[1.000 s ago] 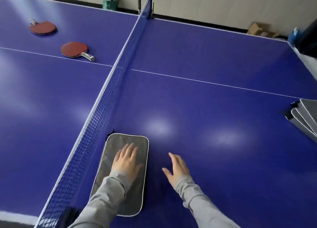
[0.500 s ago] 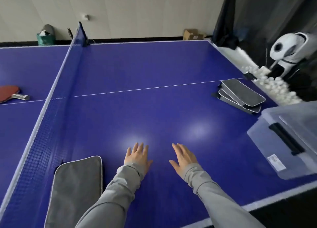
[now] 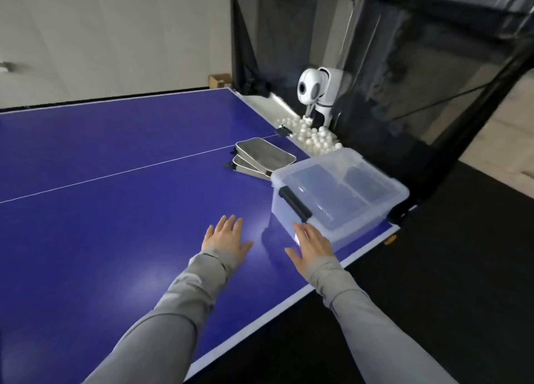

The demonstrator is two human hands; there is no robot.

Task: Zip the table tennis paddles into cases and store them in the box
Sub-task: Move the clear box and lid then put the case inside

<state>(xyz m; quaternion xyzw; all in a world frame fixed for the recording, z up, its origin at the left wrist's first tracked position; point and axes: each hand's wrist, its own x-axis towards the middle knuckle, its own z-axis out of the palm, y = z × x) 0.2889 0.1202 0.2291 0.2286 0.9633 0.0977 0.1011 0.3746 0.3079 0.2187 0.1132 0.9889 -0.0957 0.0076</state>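
Clear lidded box point(image 3: 338, 194) with a black latch, at the table's point(image 3: 101, 224) near corner; stacked grey cases point(image 3: 261, 158) just beyond it. Since the earlier frame the view has swung toward the box. Left hand point(image 3: 226, 237) and right hand point(image 3: 310, 243) hover flat, fingers straight, holding nothing; right fingertips reach the box's near end.

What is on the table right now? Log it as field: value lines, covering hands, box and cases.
left hand: open, fingers spread above the table tennis table, holding nothing
right hand: open, fingertips at the near end of the box
storage box: clear plastic, lid on, black latch, at the table's corner
paddle cases: grey stack beside the box's far side
white balls: heaped past the table's end
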